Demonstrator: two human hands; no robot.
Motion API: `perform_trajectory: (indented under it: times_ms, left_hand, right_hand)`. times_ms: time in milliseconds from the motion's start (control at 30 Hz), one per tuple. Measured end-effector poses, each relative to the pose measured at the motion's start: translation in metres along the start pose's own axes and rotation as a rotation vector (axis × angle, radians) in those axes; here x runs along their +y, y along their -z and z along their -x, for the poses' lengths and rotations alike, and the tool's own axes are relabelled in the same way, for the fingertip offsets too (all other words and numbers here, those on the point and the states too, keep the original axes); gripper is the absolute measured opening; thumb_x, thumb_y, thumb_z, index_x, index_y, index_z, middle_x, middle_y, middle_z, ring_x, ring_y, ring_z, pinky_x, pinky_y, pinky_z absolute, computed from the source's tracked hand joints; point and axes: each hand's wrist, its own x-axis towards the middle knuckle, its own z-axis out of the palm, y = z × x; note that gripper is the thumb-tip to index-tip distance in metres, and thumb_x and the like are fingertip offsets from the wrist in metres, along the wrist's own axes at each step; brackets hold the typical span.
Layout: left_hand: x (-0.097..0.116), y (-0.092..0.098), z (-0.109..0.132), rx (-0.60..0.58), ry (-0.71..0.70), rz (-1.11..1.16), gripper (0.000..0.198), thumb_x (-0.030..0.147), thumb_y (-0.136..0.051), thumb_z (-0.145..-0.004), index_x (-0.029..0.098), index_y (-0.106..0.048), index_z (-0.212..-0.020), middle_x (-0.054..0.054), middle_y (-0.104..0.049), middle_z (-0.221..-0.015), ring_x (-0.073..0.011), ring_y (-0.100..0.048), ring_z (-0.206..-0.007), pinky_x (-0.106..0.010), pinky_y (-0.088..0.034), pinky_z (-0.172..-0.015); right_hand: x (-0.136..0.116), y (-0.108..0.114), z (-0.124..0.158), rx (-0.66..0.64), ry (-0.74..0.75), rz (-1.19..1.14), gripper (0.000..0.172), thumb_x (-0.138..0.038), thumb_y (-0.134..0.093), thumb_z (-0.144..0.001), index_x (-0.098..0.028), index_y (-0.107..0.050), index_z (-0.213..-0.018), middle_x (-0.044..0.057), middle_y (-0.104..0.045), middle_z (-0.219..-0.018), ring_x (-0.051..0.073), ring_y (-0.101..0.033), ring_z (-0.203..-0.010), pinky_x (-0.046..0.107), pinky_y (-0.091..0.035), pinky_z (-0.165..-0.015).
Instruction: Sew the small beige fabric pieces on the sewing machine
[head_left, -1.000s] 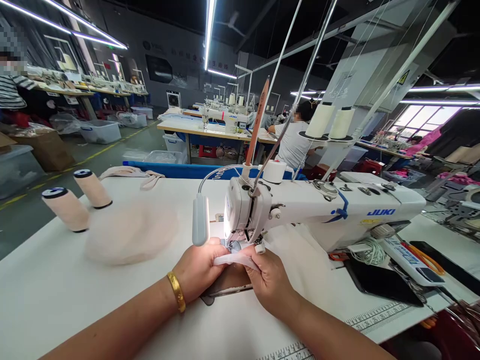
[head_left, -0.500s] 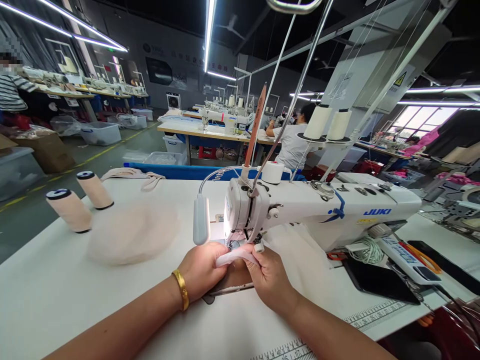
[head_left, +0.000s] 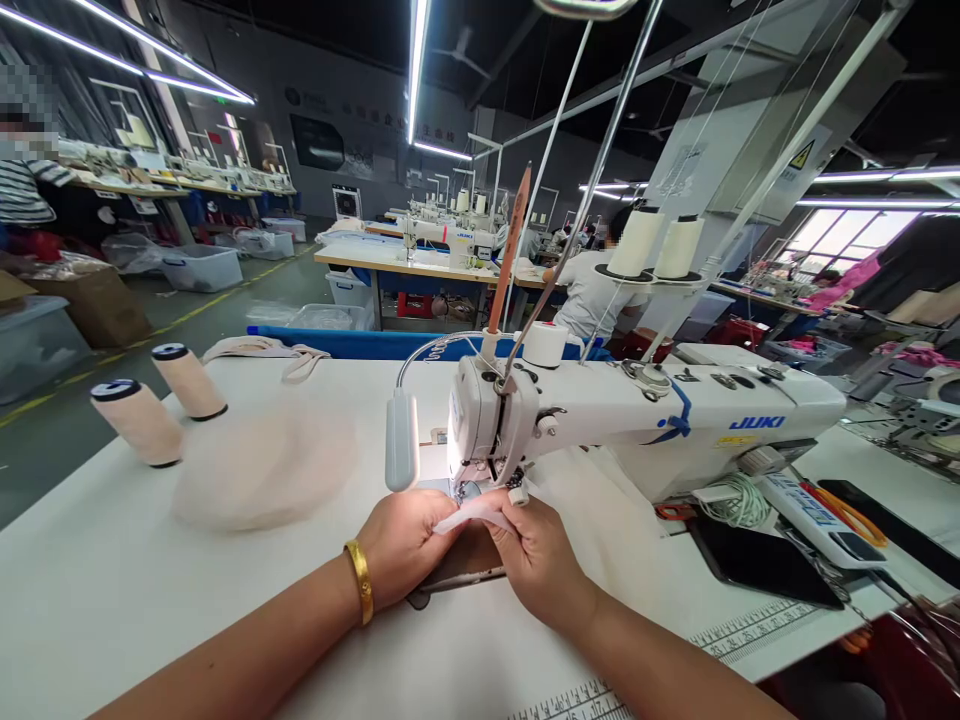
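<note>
running along the bottom edge, right of centre, a ruler scale [head_left: 577,703] marks the white bench [head_left: 172,620]. just below the middle of the frame, the left hand [head_left: 405,545], a gold bangle [head_left: 359,582] at its wrist, and the right hand [head_left: 541,560] each pinch a pale strip of fabric [head_left: 475,513] between thumb and fingers; the strip stretches between them, just in front of the needle area of a white sewing machine [head_left: 592,400]. a black phone [head_left: 761,562] lies at lower right. left of centre sits a heap of sheer beige cloth [head_left: 262,470], with two peach thread cones [head_left: 142,425] standing beyond it. a grey lamp [head_left: 402,440] hangs beside the machine head. farther back, right of upper centre, a person in a white shirt [head_left: 592,290] sits near another bench [head_left: 390,253]; strip lights [head_left: 420,70] glow overhead.
</note>
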Motion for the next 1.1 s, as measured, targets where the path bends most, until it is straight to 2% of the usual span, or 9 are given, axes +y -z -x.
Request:
perform_trajectory:
  times_ms: [167, 300, 367, 600, 800, 1100]
  left_hand:
    - [0.006, 0.008, 0.003, -0.037, -0.022, 0.0, 0.049, 0.047, -0.033, -0.102, 0.022, -0.055, -0.067, 0.001, -0.061, -0.066, -0.015, -0.057, -0.062, -0.025, -0.042, -0.06]
    - [0.002, 0.007, 0.0, -0.049, -0.028, -0.022, 0.025, 0.033, -0.052, -0.088, 0.022, -0.054, -0.066, 0.002, -0.06, -0.067, -0.0149, -0.056, -0.063, -0.025, -0.04, -0.059]
    - [-0.002, 0.005, -0.001, -0.037, -0.022, -0.031, 0.016, 0.026, -0.053, -0.084, 0.022, -0.055, -0.068, 0.002, -0.06, -0.068, -0.0147, -0.056, -0.063, -0.025, -0.04, -0.059]
    - [-0.01, -0.002, -0.003, 0.021, 0.002, -0.02, 0.027, 0.031, -0.047, -0.092, 0.023, -0.057, -0.069, 0.001, -0.062, -0.07, -0.0157, -0.057, -0.066, -0.025, -0.041, -0.061]
    - [-0.004, -0.002, -0.006, 0.024, 0.017, -0.006, 0.02, 0.027, -0.049, -0.081, 0.022, -0.048, -0.061, 0.002, -0.057, -0.064, -0.0155, -0.054, -0.062, -0.025, -0.039, -0.057]
    - [0.001, 0.001, -0.005, 0.03, 0.016, 0.016, 0.015, 0.023, -0.05, -0.077, 0.023, -0.048, -0.062, 0.002, -0.057, -0.063, -0.0155, -0.055, -0.061, -0.025, -0.041, -0.055]
  right_hand:
    - [0.003, 0.0, -0.001, 0.019, -0.041, -0.006, 0.029, -0.022, -0.046, -0.106, -0.024, -0.075, -0.103, 0.003, -0.076, -0.09, 0.02, -0.073, -0.085, 0.028, -0.057, -0.079]
    - [0.005, -0.001, 0.001, 0.031, -0.061, -0.006, 0.029, -0.023, -0.046, -0.106, -0.022, -0.073, -0.099, 0.004, -0.074, -0.086, 0.02, -0.072, -0.084, 0.028, -0.056, -0.077]
    - [0.005, -0.001, 0.001, 0.036, -0.053, -0.018, 0.028, -0.023, -0.046, -0.106, -0.022, -0.073, -0.099, 0.003, -0.074, -0.086, 0.019, -0.072, -0.082, 0.028, -0.056, -0.076]
    - [0.004, 0.0, 0.0, 0.019, -0.025, -0.003, 0.026, -0.029, -0.049, -0.108, -0.024, -0.074, -0.104, 0.004, -0.077, -0.091, 0.02, -0.071, -0.081, 0.03, -0.057, -0.074]
    - [0.003, -0.001, -0.001, 0.077, -0.003, -0.006, 0.029, -0.027, -0.046, -0.109, -0.024, -0.074, -0.101, 0.003, -0.075, -0.085, 0.018, -0.071, -0.076, 0.027, -0.055, -0.071]
    - [0.005, -0.003, 0.0, 0.131, -0.024, -0.023, 0.034, -0.032, -0.046, -0.11, -0.022, -0.072, -0.091, 0.002, -0.071, -0.077, 0.017, -0.068, -0.07, 0.024, -0.053, -0.066]
